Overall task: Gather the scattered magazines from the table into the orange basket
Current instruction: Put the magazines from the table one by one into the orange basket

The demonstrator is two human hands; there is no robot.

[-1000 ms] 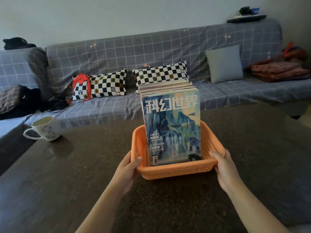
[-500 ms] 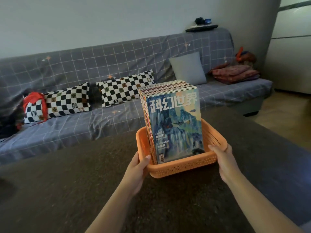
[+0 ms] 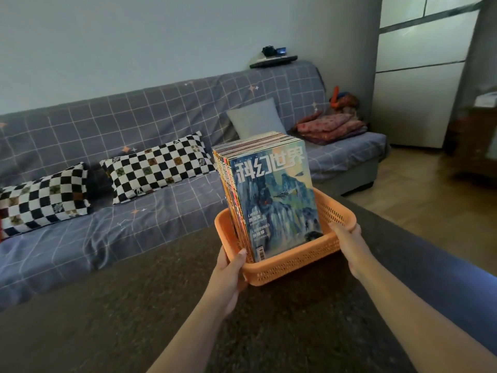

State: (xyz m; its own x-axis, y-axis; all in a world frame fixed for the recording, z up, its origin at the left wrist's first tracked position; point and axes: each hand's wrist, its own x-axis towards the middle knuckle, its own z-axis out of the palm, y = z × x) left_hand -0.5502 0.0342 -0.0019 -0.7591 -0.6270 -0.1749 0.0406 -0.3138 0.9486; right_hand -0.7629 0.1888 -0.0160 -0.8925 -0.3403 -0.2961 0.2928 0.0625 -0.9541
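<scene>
You've got the orange perforated plastic basket [image 3: 293,267] right of frame centre, over the dark speckled table [image 3: 134,313]; can't tell whether it rests on it. Your left hand [image 3: 228,275] grips its near-left corner, thumb hooked over the rim. Your right hand [image 3: 349,243] clasps the right rim, fingers curled over the edge. The stack of magazines [image 3: 269,195] stands upright inside, blue illustrated cover facing you. Behind: grey grid-pattern sofa [image 3: 161,125], two black-and-white checkered cushions [image 3: 158,165] at left.
</scene>
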